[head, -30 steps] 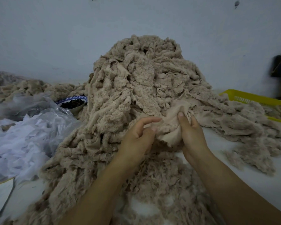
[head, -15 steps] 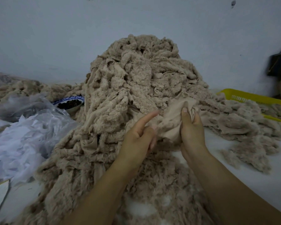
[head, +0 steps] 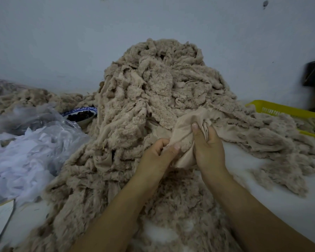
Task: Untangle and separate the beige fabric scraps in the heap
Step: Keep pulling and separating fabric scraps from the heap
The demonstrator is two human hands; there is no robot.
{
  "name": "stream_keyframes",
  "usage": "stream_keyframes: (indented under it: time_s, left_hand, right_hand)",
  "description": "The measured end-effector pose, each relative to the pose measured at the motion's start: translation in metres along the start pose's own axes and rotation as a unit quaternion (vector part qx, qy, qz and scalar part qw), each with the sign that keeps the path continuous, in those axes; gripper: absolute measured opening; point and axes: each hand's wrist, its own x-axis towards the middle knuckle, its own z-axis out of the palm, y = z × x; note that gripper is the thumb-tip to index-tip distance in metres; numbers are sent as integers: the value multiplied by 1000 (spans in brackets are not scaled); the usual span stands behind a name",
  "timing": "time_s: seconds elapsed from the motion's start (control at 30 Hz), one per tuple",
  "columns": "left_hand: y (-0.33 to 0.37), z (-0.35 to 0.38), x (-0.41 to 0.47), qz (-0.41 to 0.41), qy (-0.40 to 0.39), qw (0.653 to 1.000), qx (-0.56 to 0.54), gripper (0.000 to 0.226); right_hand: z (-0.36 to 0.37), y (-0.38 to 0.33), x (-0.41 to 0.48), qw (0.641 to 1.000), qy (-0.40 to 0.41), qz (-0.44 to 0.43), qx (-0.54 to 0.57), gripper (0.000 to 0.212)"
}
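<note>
While both my left hand [head: 157, 154] and right hand [head: 206, 144] pinch one scrap [head: 186, 128], a hard yank could topple the heap [head: 153, 91].

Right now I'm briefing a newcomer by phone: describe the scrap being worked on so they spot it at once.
Start at the tall heap of fluffy beige fabric scraps in the middle. At its front, the left hand and right hand both grip one smooth beige fabric scrap. Unlike its fuzzy neighbours, it shows no pile.

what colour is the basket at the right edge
The basket is bright yellow, clearest in the head view.
</note>
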Motion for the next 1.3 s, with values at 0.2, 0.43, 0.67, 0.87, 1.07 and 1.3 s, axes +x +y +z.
stream_keyframes:
  time_s: [0.2, 0.43, 0.67, 0.87, 1.07, 1.3]
  left_hand:
    - [4, 2, -1, 84, -66, 989, 98, 12]
    - [2, 2, 0, 73, -31, 989, 128, 22]
    - [6, -11, 10, -15, 112, 961, -252, 7]
    - [3, -14, 15, -37, 104, 950, -293, 27]
    - [-4, -10, 14, -50, 68, 993, -87, 40]
    - [0, -18, 17, -58, 158, 976, -138, 13]
  right_hand:
    - [4, 5, 0, 996, -11, 58, 66, 46]
    - [-6, 5, 13, 993, 8, 47, 109, 39]
    - [-6, 6, 6, 994, -72, 34, 70, 50]
    - [0, 0, -5, 990, -122, 39, 53, 32]
    - [4, -1, -9, 990, -135, 34, 20, 41]
    - [-1, -1, -1, 988, -107, 74, 89, 64]
